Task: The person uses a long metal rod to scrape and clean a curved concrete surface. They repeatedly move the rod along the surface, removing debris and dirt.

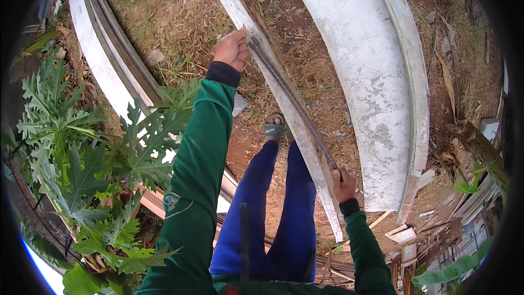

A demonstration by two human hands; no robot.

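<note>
A long, narrow dark strip (292,100), ridged along its length, lies along a long whitish beam (270,74) that looks bent in this wide view. At the strip's upper end is my left hand (232,49), fingers curled close to the tip; whether they pinch it is hard to tell. My right hand (344,184) grips the strip's lower end beside the beam's edge, thumb on top. The beam crosses in front of my legs, above the ground. What the strip is made of cannot be told.
A wide white panel (352,69) with a raised edge lies to the right. Long pale boards (96,49) rest at the upper left, beside a large-leafed green plant (82,180). Scrap pieces (401,233) lie at the lower right. My sandalled foot (274,127) stands on dry grass and soil.
</note>
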